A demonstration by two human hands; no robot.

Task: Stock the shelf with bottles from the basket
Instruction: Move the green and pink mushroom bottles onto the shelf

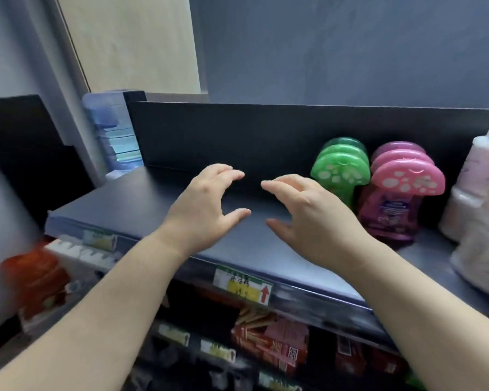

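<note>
Mushroom-capped green plastic bottles (340, 170) and pink mushroom-capped bottles (401, 193) stand in rows at the dark shelf's (124, 204) back right. Left hand (206, 210) and right hand (314, 218) hover mid-shelf, fingers (226, 172) spread and empty, likely gauging the free space.

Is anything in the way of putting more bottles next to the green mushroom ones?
Nothing visible. The dark blue shelf board left of the green mushroom-capped plastic bottles is bare; only the empty left hand and right hand hover there.
</note>
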